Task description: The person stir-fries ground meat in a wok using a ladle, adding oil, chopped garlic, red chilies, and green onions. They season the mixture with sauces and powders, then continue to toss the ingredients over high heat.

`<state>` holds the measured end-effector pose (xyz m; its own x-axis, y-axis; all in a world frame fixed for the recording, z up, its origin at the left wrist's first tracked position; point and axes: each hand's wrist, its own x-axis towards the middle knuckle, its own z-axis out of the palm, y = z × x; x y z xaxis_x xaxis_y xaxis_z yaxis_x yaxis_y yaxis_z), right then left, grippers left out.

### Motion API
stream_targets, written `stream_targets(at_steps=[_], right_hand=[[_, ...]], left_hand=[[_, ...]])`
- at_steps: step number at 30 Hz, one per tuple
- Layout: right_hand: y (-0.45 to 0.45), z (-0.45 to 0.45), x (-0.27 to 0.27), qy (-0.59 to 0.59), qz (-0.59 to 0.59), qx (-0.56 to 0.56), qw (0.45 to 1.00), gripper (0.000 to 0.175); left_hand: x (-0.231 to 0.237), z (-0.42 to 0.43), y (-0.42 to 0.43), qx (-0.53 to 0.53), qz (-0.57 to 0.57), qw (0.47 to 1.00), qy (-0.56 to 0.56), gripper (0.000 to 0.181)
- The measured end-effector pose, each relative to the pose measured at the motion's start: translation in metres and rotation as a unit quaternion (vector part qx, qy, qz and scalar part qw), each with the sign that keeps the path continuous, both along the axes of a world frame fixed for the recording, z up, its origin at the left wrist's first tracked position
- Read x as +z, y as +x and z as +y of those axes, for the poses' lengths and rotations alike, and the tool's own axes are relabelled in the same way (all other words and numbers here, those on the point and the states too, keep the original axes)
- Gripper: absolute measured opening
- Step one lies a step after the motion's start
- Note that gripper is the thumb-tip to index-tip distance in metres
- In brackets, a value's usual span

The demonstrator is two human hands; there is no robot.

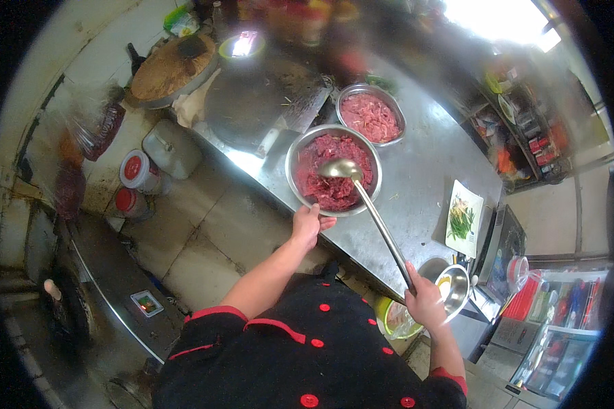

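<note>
A round stainless steel bowl (pixel 291 171) stands at the near edge of the metal worktable, holding dark red raw meat (pixel 337 197) in small pieces. My left hand (pixel 309 225) grips the bowl's near rim, thumb on top and fingers beneath. In my right hand (pixel 425 297) is the long handle of a metal ladle (pixel 340 167). The ladle's head hangs over the meat, its rounded underside facing up; whether it touches the meat I cannot tell. Just behind, a second steel bowl (pixel 403 128) contains paler pink shredded meat (pixel 371 116).
A cleaver (pixel 309 105) lies on a dark round chopping board (pixel 240 102). On the steel worktable (pixel 414 204) sits a white plate (pixel 463 220) of cut greens. A steel basin (pixel 460 291) is beside my right hand, above a green-rimmed bin (pixel 396 319). Lidded tubs (pixel 138 171) stand on the floor.
</note>
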<state>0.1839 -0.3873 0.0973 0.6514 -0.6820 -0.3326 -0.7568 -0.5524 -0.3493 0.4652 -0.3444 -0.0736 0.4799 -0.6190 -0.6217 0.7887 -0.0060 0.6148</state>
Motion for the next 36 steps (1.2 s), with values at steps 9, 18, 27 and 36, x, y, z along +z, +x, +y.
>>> stream_targets(at_steps=[9,18,27,36], right_hand=[[0.02,0.01,-0.047,-0.103,0.015,0.079,0.991,0.07],[0.006,-0.014,-0.037,-0.127,-0.031,0.074,0.989,0.063],[-0.002,-0.031,-0.045,-0.214,0.038,0.139,0.966,0.067],[-0.011,-0.036,-0.014,-0.08,0.039,0.04,0.995,0.061]], left_hand=[[0.0,0.0,0.001,-0.008,-0.001,1.0,0.01,0.024],[0.0,0.001,0.003,-0.002,0.0,1.0,0.017,0.024],[-0.001,0.001,0.007,-0.012,0.026,1.0,0.01,0.026],[-0.005,0.002,0.01,-0.009,0.013,1.0,0.01,0.025]])
